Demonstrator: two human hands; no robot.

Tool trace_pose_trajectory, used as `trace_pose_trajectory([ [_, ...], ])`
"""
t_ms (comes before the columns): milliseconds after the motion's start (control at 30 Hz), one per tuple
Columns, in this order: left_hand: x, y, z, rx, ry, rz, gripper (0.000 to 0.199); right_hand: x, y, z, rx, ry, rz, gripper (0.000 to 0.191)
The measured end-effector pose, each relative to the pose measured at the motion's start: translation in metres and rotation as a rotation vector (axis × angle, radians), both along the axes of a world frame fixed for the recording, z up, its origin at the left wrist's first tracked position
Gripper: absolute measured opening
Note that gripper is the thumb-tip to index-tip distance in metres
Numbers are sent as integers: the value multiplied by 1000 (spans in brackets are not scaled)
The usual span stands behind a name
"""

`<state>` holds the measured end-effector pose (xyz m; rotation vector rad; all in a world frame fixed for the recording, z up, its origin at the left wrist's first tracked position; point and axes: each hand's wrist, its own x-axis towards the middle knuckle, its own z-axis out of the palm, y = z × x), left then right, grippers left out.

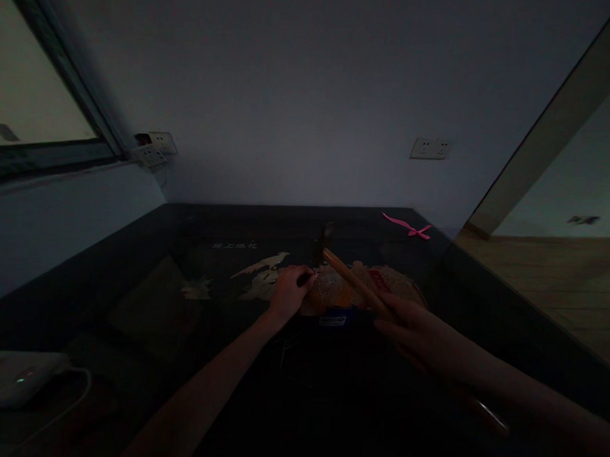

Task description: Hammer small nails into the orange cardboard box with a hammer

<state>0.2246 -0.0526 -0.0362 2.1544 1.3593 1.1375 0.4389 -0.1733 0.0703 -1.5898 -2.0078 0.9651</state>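
Dimly, through the head camera, I have the right hand (pixel 409 325) wrapped around the wooden handle of a hammer (pixel 348 273), which slants so that its dark head sits beside the left hand's fingertips. My left hand (pixel 289 289) is curled at the left end of a mesh bag (pixel 337 295) with orange contents and a blue label (pixel 333 320); I can't tell what, if anything, it pinches. That bag lies mid-table, partly behind the handle. On the dark table (pixel 265 224), a pink ribbon (pixel 412 232) rests by the far right corner, and a white corded device (pixel 22 378) sits toward the near left corner. A pale bird design (pixel 268 262) shows just beyond the left hand.
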Motion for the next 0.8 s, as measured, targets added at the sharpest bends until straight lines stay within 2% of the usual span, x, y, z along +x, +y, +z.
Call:
trace_pose_trajectory([
  [100,0,0,1,-20,5,3,14,-1,0,-3,-52,11,9,23],
  [267,1,0,1,5,-7,-24,14,-2,-1,6,-8,33,-34,29],
  [467,1,1,-2,15,-13,25,11,-4,2,0,-78,28,10,25],
  [667,2,1,-2,31,-28,-20,9,-2,-2,12,-40,34,-28,23],
  [800,1,2,-3,37,-9,10,10,-3,-1,5,-76,14,-39,22],
])
